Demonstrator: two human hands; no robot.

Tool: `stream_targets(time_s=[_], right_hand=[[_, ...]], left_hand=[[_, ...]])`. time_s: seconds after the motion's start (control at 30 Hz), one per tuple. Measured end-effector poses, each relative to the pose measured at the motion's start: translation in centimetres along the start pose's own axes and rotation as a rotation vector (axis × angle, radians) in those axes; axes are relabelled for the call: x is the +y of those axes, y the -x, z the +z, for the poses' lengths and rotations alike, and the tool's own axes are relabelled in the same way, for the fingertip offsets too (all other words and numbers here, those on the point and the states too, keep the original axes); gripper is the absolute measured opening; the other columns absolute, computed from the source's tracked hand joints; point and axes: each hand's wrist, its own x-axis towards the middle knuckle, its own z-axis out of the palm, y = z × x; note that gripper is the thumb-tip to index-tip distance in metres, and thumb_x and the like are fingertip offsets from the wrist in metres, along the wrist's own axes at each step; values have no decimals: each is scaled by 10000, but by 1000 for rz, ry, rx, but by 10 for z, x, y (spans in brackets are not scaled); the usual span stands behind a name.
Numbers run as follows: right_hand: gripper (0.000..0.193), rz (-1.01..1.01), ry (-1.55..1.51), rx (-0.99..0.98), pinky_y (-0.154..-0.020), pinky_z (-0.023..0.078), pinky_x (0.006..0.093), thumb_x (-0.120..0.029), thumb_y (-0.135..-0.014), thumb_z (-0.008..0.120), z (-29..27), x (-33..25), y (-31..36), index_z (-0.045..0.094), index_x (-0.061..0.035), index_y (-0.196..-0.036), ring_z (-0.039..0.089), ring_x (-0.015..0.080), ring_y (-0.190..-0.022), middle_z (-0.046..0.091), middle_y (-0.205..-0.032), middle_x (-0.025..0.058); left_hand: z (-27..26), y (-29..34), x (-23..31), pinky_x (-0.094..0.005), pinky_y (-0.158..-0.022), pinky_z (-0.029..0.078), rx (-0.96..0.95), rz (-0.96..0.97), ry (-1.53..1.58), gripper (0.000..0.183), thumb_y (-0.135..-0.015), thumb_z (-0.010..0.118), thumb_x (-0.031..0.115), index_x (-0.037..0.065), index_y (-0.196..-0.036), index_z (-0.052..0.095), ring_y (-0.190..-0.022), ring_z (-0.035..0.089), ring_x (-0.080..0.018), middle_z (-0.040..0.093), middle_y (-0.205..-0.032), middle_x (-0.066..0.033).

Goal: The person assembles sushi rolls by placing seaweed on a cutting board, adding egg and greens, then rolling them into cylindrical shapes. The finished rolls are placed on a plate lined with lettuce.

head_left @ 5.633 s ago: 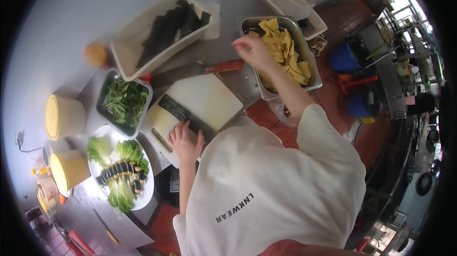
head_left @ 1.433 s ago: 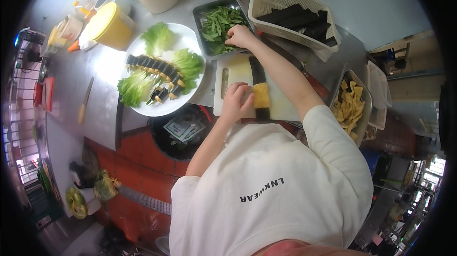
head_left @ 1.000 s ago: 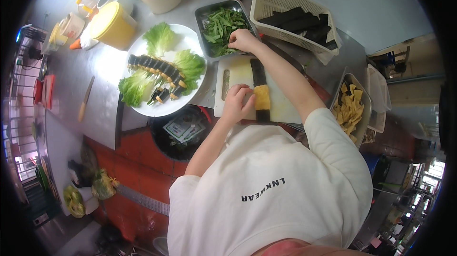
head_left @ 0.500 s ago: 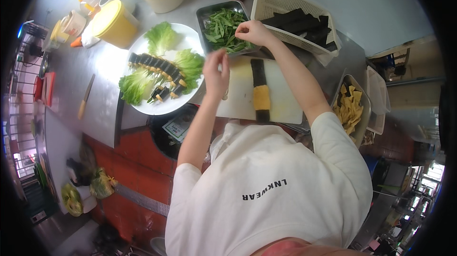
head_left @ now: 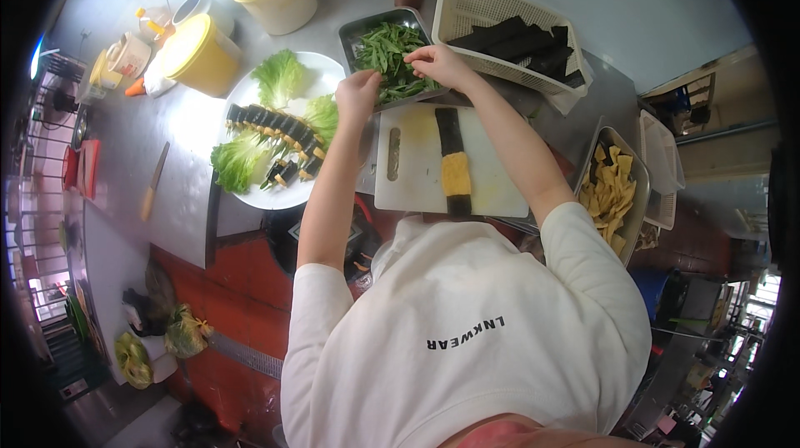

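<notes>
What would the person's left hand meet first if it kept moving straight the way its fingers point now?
Most likely the metal tray of green beans. The left hand points up toward the tray's near edge, already close; its height above the tray is unclear.

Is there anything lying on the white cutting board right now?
Yes, a dark seaweed strip topped with a yellow piece lies on the white cutting board.

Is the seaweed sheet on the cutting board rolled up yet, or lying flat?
Lying flat. The seaweed sheet is spread lengthwise on the white cutting board, with a yellow slab uncovered on top.
</notes>
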Motion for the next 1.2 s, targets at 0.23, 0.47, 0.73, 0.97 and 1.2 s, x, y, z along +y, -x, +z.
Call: stream_targets(time_s=[0.23, 0.47, 0.73, 0.97, 1.2], right_hand=[[260, -189, -207, -264, -801, 486, 244, -13, -865, 611, 9, -34, 18, 582, -49, -1121, 588, 88, -856, 610, -895, 19], [212, -330, 72, -174, -804, 485, 260, -19, -829, 660, 7, -37, 21, 583, -48, -1025, 563, 96, -874, 571, -933, 19], [208, -311, 121, -119, -752, 496, 245, -61, -827, 690, 0, -34, 37, 631, -26, -1023, 570, 96, -838, 536, -987, 33], [153, -83, 54, -105, -633, 504, 271, -150, -812, 699, -1, -26, 72, 665, -18, -882, 613, 109, -673, 648, -743, 27], [94, -85, 300, -23, -673, 486, 338, -114, -744, 695, 21, 25, 165, 656, -37, -781, 615, 211, -736, 632, -744, 83]], left_hand=[[-3, 5, 21, -284, -700, 524, -92, -108, 195, 314, -852, 649, 204, -35, -1053, 679, -752, 642, -160, 695, -878, -105], [-12, 18, 44, -304, -764, 541, -346, -309, 421, 365, -897, 581, 238, -61, -1101, 630, -857, 605, -175, 644, -990, -96], [-11, 27, 60, -251, -803, 495, -497, -307, 344, 316, -940, 584, 270, 10, -1110, 640, -838, 586, -103, 647, -953, -38], [-5, 39, 50, -231, -794, 485, -711, -139, 89, 279, -924, 623, 194, -8, -1114, 657, -860, 591, -71, 666, -970, -13], [26, 137, 32, -326, -618, 494, -580, 420, -236, 128, -763, 695, 47, 32, -890, 711, -668, 612, -215, 656, -751, -112]])
